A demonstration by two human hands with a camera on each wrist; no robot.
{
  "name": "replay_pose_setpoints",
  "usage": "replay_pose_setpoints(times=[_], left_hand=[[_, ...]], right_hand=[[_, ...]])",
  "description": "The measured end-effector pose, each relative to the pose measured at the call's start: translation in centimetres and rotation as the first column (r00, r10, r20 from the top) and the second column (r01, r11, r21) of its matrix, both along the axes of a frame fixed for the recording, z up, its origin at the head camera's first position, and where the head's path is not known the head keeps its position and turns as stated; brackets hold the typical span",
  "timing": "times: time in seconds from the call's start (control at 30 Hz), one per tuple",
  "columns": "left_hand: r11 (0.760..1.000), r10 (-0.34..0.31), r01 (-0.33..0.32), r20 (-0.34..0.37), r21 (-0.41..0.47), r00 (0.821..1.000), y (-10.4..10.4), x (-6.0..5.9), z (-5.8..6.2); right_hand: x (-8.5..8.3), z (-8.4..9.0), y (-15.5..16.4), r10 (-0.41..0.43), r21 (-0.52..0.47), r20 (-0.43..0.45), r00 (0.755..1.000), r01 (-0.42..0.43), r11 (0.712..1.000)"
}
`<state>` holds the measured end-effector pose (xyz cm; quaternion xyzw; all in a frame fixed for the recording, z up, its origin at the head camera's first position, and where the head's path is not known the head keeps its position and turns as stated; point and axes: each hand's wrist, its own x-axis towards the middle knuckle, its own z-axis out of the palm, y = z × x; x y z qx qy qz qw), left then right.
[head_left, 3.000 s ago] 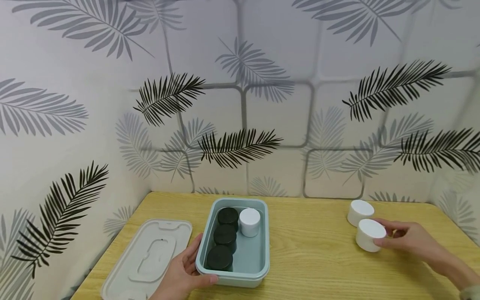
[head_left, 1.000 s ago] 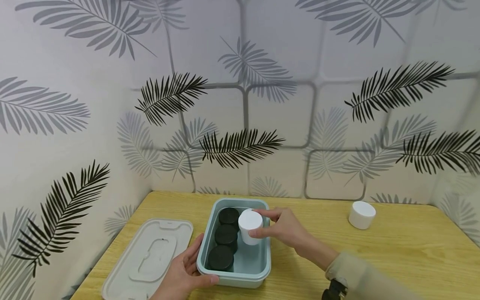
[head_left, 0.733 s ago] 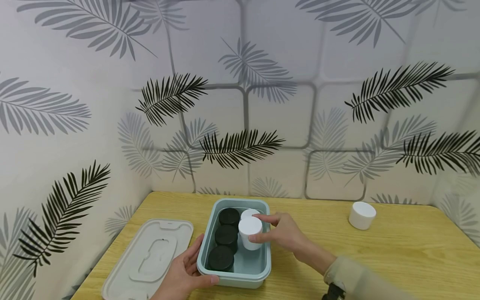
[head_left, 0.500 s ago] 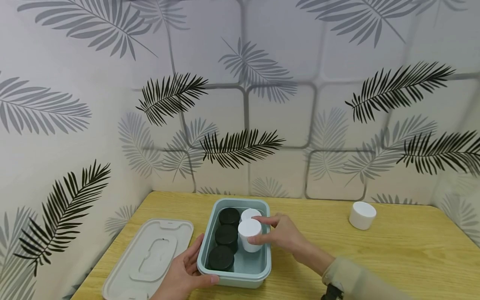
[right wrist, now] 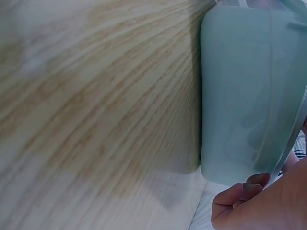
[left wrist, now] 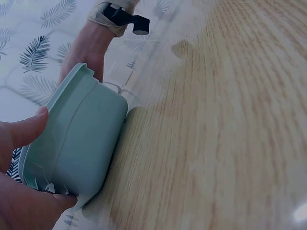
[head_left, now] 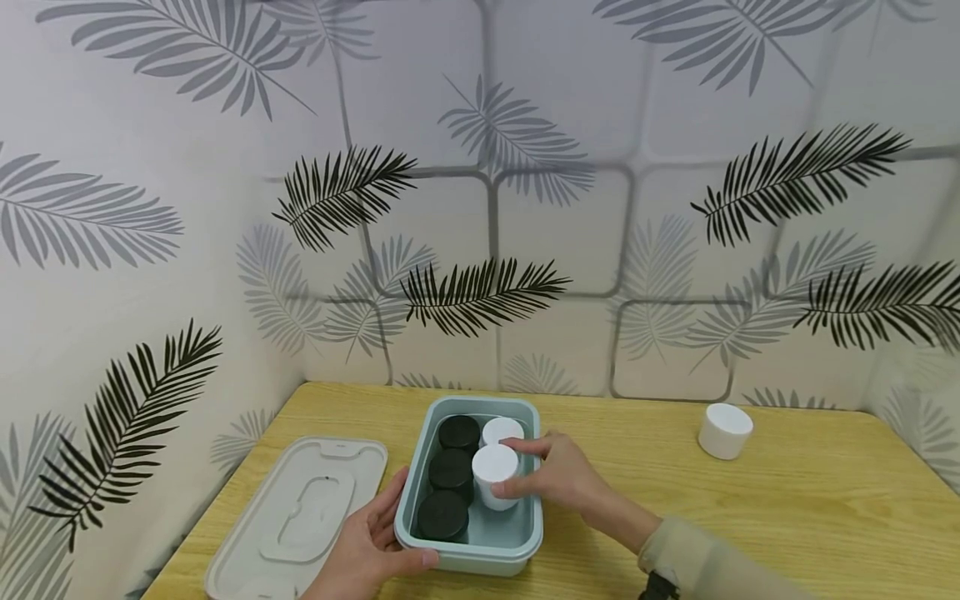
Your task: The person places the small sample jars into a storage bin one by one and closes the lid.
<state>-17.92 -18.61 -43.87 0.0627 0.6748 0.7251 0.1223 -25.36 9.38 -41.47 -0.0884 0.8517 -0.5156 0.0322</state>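
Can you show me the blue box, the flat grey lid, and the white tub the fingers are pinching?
Blue box (head_left: 480, 564): head view, on its near outer wall.
Flat grey lid (head_left: 303, 517): head view, on its middle.
Pinched white tub (head_left: 494, 462): head view, on its flat top.

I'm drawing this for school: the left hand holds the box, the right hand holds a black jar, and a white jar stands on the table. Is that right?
Not quite: the jar in the right hand is white, not black, as the head view shows. The rest fits: the left hand holds the box, and another white jar stands on the table.
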Motion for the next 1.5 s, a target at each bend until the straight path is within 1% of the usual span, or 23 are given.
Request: replay_pose_setpoints(times=[0.13,0.23,0.37,0.47,0.63,0.73,0.87,0.93,1.0,1.13,1.23,1.33,1.4,1.5], left_hand=[[1.0,0.002,-0.002,0.004,0.002,1.0,0.0,0.0,0.0],[1.0,0.009,-0.009,0.009,-0.006,1.0,0.0,0.0,-0.1],[1.0,0.013,-0.013,0.019,-0.016,1.0,0.1,0.0,0.0],[1.0,0.011,-0.011,0.024,-0.021,1.0,0.2,-0.1,0.1],[0.999,0.012,-0.011,0.033,-0.034,0.999,0.2,-0.1,0.2],[0.999,0.016,-0.014,0.038,-0.04,0.999,0.1,-0.1,0.2],[0.999,0.021,-0.019,0.041,-0.039,0.999,0.2,-0.1,0.2],[0.999,0.024,-0.022,0.043,-0.039,0.999,0.2,-0.1,0.2],[0.999,0.024,-0.023,0.042,-0.039,0.999,0.3,-0.1,0.2],[0.999,0.021,-0.019,0.044,-0.043,0.999,0.3,-0.1,0.3],[0.998,0.021,-0.019,0.046,-0.052,0.999,0.3,-0.1,0.3],[0.998,0.019,-0.017,0.045,-0.057,0.999,0.3,-0.1,0.4],[0.998,0.018,-0.015,0.043,-0.057,0.999,0.2,-0.1,0.3],[0.998,0.014,-0.012,0.04,-0.057,0.999,0.3,-0.1,0.2]], right_hand=[[0.1,0.1,-0.1,0.0,0.039,-0.026,1.0,0.001,0.999],[0.1,0.1,-0.1,0.003,0.045,-0.033,0.999,-0.002,0.999],[0.2,0.1,-0.1,0.004,0.042,-0.031,0.999,-0.003,0.999],[0.3,0.3,0.1,-0.009,0.058,-0.024,1.0,0.01,0.998],[0.1,0.9,1.2,-0.039,0.088,-0.032,0.999,0.042,0.995],[-0.3,1.7,2.6,-0.03,0.073,-0.07,0.997,0.035,0.997],[-0.9,2.5,5.3,-0.011,0.057,-0.134,0.991,0.019,0.998],[-1.2,2.7,7.1,-0.003,0.059,-0.152,0.988,0.012,0.998],[-1.6,2.9,9.0,0.011,0.06,-0.166,0.986,-0.001,0.998],[-2.2,3.0,13.2,0.049,0.072,-0.16,0.986,-0.038,0.997],[-2.8,3.0,16.3,0.077,0.106,-0.169,0.983,-0.059,0.993],[-3.5,2.7,19.3,0.09,0.157,-0.202,0.975,-0.059,0.986],[-3.9,2.5,21.2,0.086,0.185,-0.215,0.973,-0.046,0.982],[-4.3,2.3,24.0,0.07,0.217,-0.201,0.977,-0.025,0.976]])
